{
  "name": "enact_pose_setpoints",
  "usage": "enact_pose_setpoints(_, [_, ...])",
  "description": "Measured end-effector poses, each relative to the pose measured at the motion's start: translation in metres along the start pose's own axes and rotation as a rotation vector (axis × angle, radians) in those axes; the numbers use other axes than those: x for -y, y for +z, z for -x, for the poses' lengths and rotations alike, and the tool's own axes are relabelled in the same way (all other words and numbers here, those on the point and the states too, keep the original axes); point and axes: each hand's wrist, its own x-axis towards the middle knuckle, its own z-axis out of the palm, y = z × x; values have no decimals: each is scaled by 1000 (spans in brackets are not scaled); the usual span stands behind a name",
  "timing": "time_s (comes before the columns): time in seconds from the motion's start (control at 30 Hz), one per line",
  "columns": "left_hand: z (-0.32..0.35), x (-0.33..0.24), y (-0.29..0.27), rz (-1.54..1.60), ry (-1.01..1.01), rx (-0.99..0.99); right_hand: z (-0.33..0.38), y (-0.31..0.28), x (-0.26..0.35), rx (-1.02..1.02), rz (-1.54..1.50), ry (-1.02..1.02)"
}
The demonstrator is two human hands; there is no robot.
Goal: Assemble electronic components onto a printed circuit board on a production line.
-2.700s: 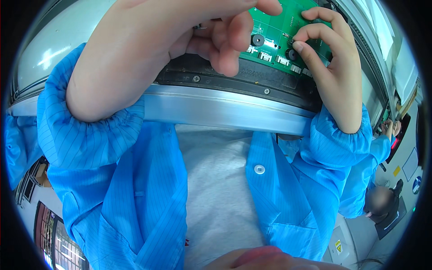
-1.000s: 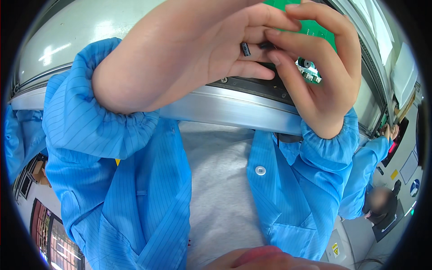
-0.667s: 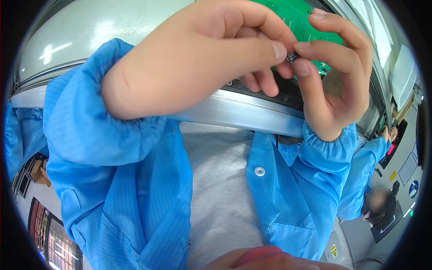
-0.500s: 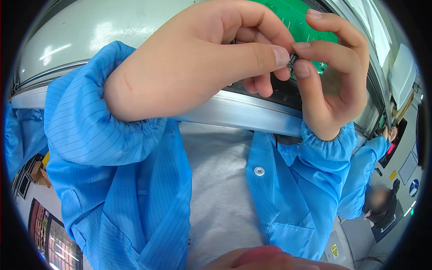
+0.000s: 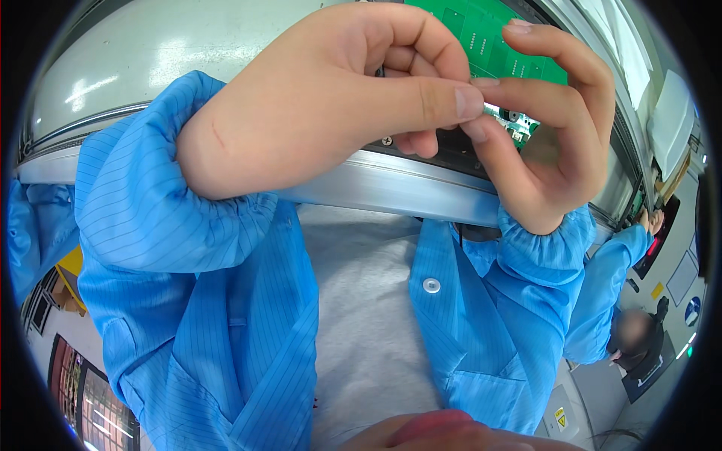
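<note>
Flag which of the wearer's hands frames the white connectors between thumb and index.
The right hand: the white connectors show through its thumb-index gap; the left hand lies farther left.

Palm up with a small dark part on it a second ago, the left hand (image 5: 368,94) has turned over, its fingertips now beside those of the right hand (image 5: 575,161). The part has gone from sight; a round black component (image 5: 514,116) shows again.
</note>
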Motion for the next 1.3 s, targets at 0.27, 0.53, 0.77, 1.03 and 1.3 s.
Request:
enact_pose_setpoints(0.27, [-5, -1, 1, 55, -15, 14, 6, -5, -13, -15, 12, -54])
enact_pose_setpoints(0.53, [3, 5, 5, -21, -26, 7, 7, -9, -7, 73, -83, 69])
enact_pose_setpoints(0.77, [-3, 5, -6, -75, -4, 165, 13, -39, -16, 230, 108, 323])
enact_pose_setpoints(1.03, [1, 11, -1, 130, 95, -29, 17, -35, -20, 330, 197, 314])
enact_pose_setpoints(1.3, [-6, 7, 9, 111, 111, -65, 27, -40, -29, 295, 290, 257])
